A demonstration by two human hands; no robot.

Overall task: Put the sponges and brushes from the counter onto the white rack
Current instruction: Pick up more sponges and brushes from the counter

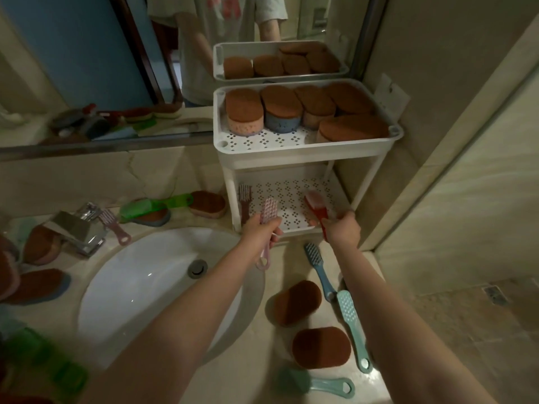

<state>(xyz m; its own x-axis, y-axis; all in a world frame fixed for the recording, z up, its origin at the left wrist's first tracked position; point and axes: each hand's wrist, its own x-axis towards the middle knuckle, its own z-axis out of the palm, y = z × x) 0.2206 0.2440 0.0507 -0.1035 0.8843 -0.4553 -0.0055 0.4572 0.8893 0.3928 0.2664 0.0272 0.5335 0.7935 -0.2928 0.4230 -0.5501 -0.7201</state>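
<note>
At the bathroom sink [163,287], I reach both arms toward the lower shelf of the white rack [303,147], a brush in each grip. My left hand [259,231] is closed round the handle of a pink brush [268,211], bristle head pointing forward over the shelf's front edge, the handle's loop hanging below my fist. My right hand [344,228] is pressed shut on the handle of a red brush [316,205], whose head already lies over the perforated shelf floor. I hold both by the handle end, it seems, so the heads go in first and slide flat under the upper tier.

A dark maroon brush [244,199] lies at the shelf's left side. The upper tier holds a row of brown-topped sponges [280,109], which likely explains why brushes go below.

Much remains on the tabletop [262,360]: a blue brush [319,269] and a teal brush [351,325] just behind my right wrist, two brown sponges [320,346] beside them, a teal scrubber [315,384] at the near edge, and a green brush [154,205] and more sponges by the tap [81,228]. By my reckoning, the job is roughly half done.
</note>
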